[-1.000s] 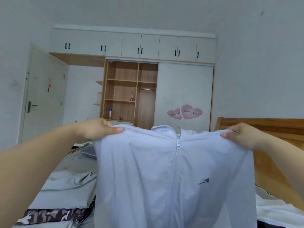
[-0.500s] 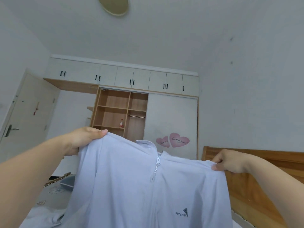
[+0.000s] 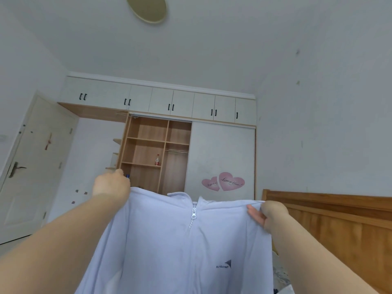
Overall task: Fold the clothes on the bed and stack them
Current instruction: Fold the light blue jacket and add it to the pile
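Because it must hang flat before folding, the pale zip jacket (image 3: 180, 247) hangs mid-air at six o'clock, spread by its shoulders. The left hand (image 3: 111, 184) grips the nine o'clock shoulder; the right hand (image 3: 267, 215) pinches the three o'clock one, near the headboard (image 3: 339, 221).

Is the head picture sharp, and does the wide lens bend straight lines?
Head view: light soft and even, no glare; the jacket and its zipper look sharp; the left hand is slightly blurred; the wardrobe top edge and the walls bow from wide-angle distortion.
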